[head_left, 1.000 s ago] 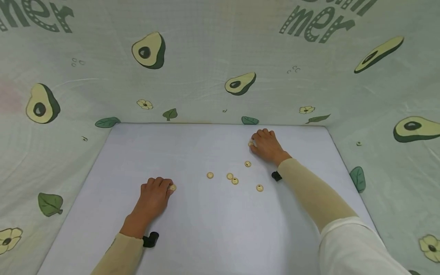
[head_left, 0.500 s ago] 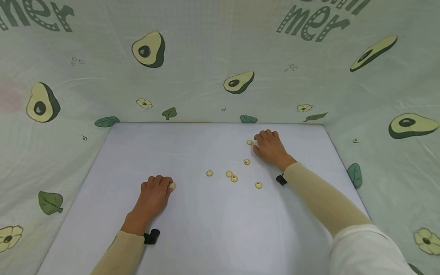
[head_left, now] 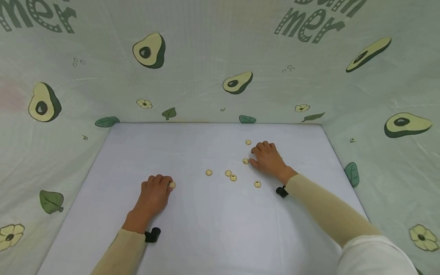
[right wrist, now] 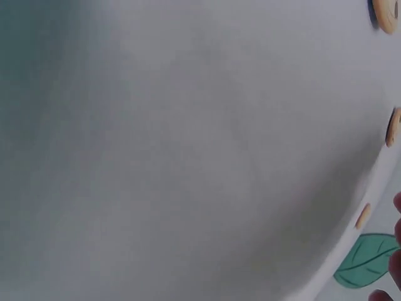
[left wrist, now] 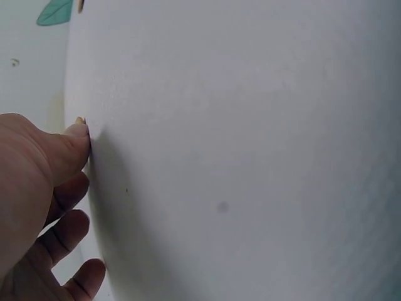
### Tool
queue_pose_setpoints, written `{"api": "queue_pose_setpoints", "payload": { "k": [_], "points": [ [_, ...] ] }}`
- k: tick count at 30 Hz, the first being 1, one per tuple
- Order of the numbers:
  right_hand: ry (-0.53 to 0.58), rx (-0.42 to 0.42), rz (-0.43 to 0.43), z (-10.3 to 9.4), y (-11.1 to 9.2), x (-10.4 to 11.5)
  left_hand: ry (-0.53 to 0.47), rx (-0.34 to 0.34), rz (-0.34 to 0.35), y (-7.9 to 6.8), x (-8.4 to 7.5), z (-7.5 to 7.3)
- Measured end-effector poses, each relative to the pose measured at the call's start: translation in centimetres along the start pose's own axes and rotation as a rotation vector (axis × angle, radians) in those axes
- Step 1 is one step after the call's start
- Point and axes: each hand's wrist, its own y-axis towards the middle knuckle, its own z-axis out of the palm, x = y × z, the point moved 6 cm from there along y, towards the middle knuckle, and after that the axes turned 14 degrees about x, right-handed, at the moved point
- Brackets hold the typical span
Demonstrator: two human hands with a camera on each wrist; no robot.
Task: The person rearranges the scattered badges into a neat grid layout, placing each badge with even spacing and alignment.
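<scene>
On the left, my left hand (head_left: 154,195) rests low over the white tabletop and pinches a small round wooden button (head_left: 172,185) between thumb and index finger. Only a sliver of that button (left wrist: 80,120) peeks past the thumb in the left wrist view. Toward the far right, my right hand (head_left: 269,160) hovers with thumb and fingers apart, holding nothing. Its thumb tip is right at the edge of one button (head_left: 245,161). Another button (head_left: 248,142) lies just beyond its fingers. The right wrist view catches only fingertips (right wrist: 395,266) at its right edge.
More buttons lie mid-table: a single one (head_left: 209,172), a pair side by side (head_left: 228,173), and one (head_left: 257,184) nearer me. The white tabletop (head_left: 206,229) ends at a hanging cloth (head_left: 192,84) printed with avocados, behind and at both sides.
My right hand has let go of the farthest button, drawn away from it and come nearer me, beside the second button. My left hand keeps its pinch in place.
</scene>
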Motion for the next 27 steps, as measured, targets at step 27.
{"api": "queue_pose_setpoints", "payload": {
  "k": [27],
  "points": [
    [0.004, 0.06, -0.092, 0.7, -0.5, 1.7, 0.018, -0.054, 0.019, -0.1, -0.5, -0.3]
  ]
}}
